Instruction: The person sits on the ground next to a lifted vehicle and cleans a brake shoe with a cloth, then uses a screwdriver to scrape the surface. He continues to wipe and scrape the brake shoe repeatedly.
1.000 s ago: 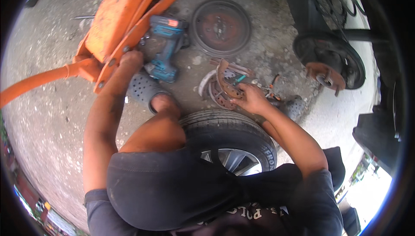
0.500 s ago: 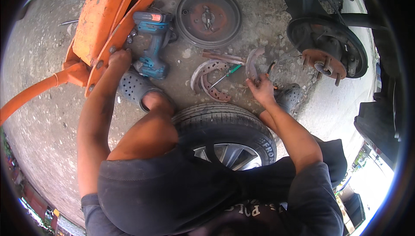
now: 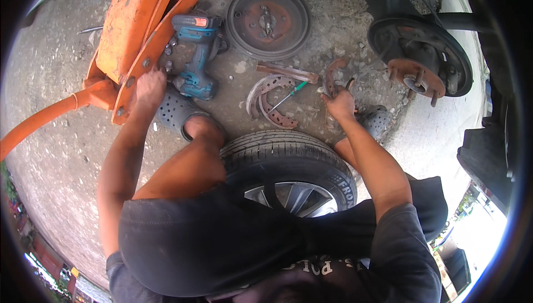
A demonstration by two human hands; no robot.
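My right hand (image 3: 340, 104) is closed round the lower end of a curved, rusty brake shoe (image 3: 334, 73). Just left of it lie other brake shoes (image 3: 263, 91), with a green-handled screwdriver (image 3: 291, 96) across them and a straight rusty metal strip (image 3: 288, 72) above. Beside the lower edge of an orange jack (image 3: 139, 69) is my left hand (image 3: 151, 86), near several small metal nuts (image 3: 169, 50). Its fingers are smeared and partly hidden, so what they hold, if anything, does not show. A blue cordless impact wrench (image 3: 197, 61) lies to its right.
A brake drum (image 3: 242, 31) lies flat at the far middle. At the far right hangs a wheel hub (image 3: 413, 78) with bare studs and a dark backing plate (image 3: 383, 31). A wheel with its tyre (image 3: 283, 147) is between my legs. The jack's orange handle (image 3: 39, 119) reaches left.
My right hand has shifted slightly right and turned the brake shoe, so it now shows more edge-on. My left hand has moved a little nearer to me along the jack.
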